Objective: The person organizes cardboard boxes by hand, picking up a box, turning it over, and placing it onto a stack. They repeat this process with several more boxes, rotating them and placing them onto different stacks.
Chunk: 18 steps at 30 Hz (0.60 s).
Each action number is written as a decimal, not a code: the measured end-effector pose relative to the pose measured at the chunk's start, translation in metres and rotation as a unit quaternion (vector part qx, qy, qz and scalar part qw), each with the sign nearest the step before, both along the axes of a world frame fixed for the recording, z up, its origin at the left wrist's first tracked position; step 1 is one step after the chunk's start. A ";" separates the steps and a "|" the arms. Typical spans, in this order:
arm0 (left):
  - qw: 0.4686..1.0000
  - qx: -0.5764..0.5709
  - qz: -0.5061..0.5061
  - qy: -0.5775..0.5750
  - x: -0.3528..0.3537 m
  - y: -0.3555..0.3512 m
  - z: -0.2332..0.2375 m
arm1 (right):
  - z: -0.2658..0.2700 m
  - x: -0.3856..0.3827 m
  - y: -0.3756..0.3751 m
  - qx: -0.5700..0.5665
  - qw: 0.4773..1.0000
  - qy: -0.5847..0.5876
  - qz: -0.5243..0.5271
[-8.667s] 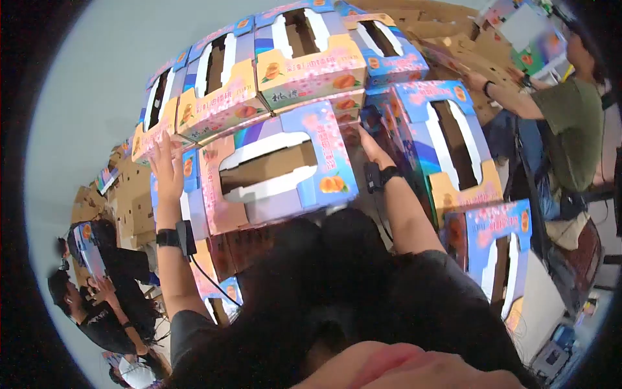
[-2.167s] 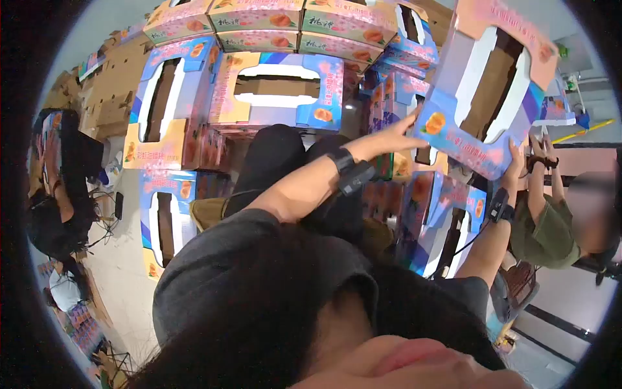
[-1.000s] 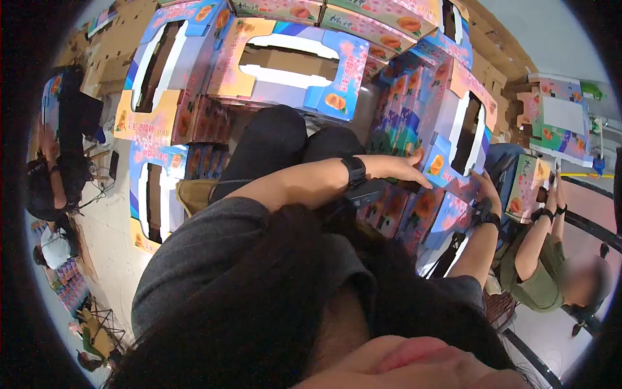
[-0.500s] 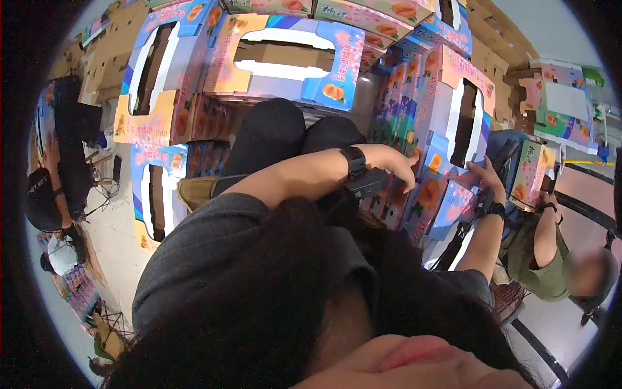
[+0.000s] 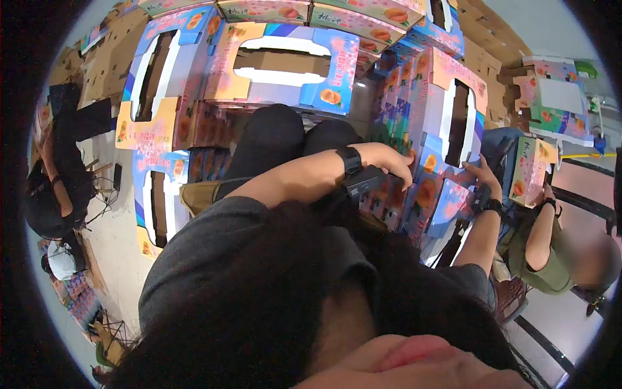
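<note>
A printed cardboard fruit box (image 5: 435, 139) with peach pictures and a long cut-out window tops a stack to my right. My left hand (image 5: 387, 163) reaches across to its left side, fingers bent against the printed wall. On the opposite side, my right hand (image 5: 484, 176) grips the edge near the window, with its fingertips on the top. The box sits between my two hands. Some of my left fingers are hidden behind the hand. Each wrist wears a black strap with a small device.
More fruit boxes stand ahead, including a wide one (image 5: 282, 68) and a tall one (image 5: 153, 78). Another stands at left (image 5: 157, 201). At far right a co-worker in a green shirt (image 5: 543, 269) holds a peach box (image 5: 530, 170). Someone in black sits far left.
Both my hands stay on the same box, with barely any movement. The view shifts slightly. At far left, the person in black has moved their arms a little.
</note>
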<state>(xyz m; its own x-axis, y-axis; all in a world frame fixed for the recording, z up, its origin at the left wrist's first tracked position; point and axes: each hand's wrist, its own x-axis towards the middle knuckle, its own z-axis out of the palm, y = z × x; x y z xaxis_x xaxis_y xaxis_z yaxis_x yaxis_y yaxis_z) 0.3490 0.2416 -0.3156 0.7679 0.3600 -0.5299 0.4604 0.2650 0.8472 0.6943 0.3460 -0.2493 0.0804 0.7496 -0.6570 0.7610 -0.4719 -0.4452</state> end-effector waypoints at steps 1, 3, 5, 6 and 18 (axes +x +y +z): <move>1.000 -0.005 0.006 -0.002 -0.002 -0.002 0.004 | 0.001 -0.001 0.003 -0.003 1.000 -0.023 0.010; 1.000 -0.009 0.013 -0.001 -0.004 -0.004 0.009 | 0.014 -0.017 -0.008 0.003 0.999 -0.046 0.001; 0.999 -0.013 0.029 -0.013 -0.007 -0.004 0.013 | -0.020 0.040 0.019 0.048 0.999 -0.009 0.004; 0.999 -0.016 0.037 -0.025 -0.010 -0.003 0.014 | -0.037 0.078 0.033 0.069 0.998 0.010 0.000; 0.798 0.478 0.360 -0.073 -0.012 -0.006 0.007 | 0.175 -0.057 -0.198 0.353 0.900 -0.188 0.171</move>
